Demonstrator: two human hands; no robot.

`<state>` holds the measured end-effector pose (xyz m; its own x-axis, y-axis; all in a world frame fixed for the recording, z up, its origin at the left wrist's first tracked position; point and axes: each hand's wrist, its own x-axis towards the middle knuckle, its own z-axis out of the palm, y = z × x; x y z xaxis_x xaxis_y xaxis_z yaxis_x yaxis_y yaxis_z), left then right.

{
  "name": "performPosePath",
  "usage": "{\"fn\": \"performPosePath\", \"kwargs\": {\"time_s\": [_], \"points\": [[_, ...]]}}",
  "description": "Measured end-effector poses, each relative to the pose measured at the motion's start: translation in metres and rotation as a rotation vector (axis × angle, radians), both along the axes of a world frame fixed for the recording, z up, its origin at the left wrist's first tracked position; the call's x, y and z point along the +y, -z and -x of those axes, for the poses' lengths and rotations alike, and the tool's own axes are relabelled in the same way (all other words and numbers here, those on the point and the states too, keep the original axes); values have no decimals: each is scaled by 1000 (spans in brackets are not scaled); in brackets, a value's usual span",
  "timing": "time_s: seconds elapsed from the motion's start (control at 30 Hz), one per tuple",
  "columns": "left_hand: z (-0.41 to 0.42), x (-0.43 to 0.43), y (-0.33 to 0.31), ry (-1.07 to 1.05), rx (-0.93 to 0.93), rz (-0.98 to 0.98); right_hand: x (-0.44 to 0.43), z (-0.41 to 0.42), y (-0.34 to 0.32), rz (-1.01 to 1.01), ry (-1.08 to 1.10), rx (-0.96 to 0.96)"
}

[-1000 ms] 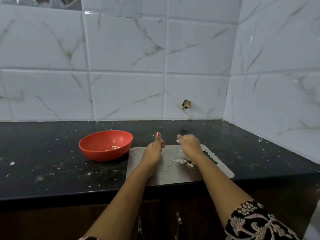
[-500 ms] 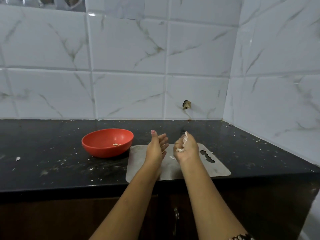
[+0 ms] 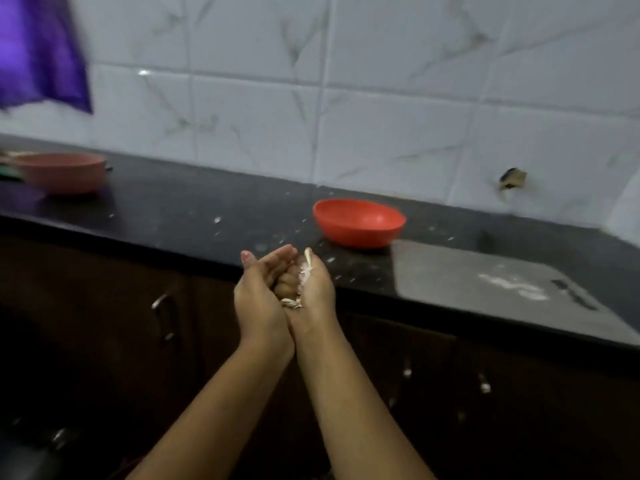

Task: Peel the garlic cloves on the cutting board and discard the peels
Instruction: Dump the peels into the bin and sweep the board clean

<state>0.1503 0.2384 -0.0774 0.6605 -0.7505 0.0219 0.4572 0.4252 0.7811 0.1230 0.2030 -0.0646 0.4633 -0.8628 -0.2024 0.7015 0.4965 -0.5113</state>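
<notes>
Two bare hands meet just off the counter's [image 3: 173,216] front edge, over dark cupboard doors. The right hand [image 3: 313,289] curls round a wad of papery white peels [image 3: 306,269]. The left hand [image 3: 258,299] lies straight-fingered against it, thumb up, as a guard w/ nothing pinched of its own. Peel tips poke out top and bottom between the palms.

Progress, as a judgement: peeling looks done, or nearly so. The grey board [image 3: 467,271], at the counter's front right, carries no cloves that I can make out, only a pale smear of scraps [image 3: 512,287] near its handle slot. The peels are in hand but not yet binned. No bin is in view, so dumping them is what's left, plus prob. a wipe of the scraps and the white flecks on the counter.

Containers: a red bowl [image 3: 358,221] sits mid-counter, just beside the board's far left corner. Its inside shows nothing clear (blur and a low angle hide the bottom, so cloves may be in there; can't tell). A second, pinker bowl [image 3: 62,173] sits at the counter's far left end, contents hidden. A purple cloth [image 3: 38,53] hangs above it.
</notes>
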Motion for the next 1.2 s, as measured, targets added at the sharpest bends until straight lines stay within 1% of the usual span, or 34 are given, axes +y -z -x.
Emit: {"fn": "performPosePath", "kwargs": {"time_s": [0.1, 0.3, 0.47, 0.57, 0.7, 0.77, 0.83, 0.93, 1.0, 1.07, 1.13, 1.2], "points": [[-49, 31, 40, -82, 23, -80, 22, -53, 51, -74, -112, 71], [-125, 62, 143, -168, 216, -250, 57, -129, 154, -246, -226, 129], [-161, 67, 238, -230, 390, -399, 60, -167, 248, -396, -304, 322], [-180, 60, 297, -273, 474, -486, 55, -190, 310, -446, -343, 507], [-196, 55, 360, -294, 546, -610, 47, -209, 385, -392, -346, 840], [-203, 57, 388, -280, 608, -661, 50, -215, 411, -391, -417, 902], [-208, 60, 410, -265, 689, -692, 53, -217, 436, -346, -483, 988], [-212, 66, 429, -275, 771, -723, 56, -218, 463, -261, -525, 1104], [-214, 70, 436, -280, 815, -754, 59, -220, 485, -291, -570, 1105], [-215, 77, 442, -264, 834, -781, 62, -221, 503, -308, -591, 1145], [-218, 83, 445, -217, 860, -773, 61, -218, 516, -237, -575, 1235], [-221, 87, 443, -194, 873, -760, 59, -216, 512, -99, -555, 1379]]}}
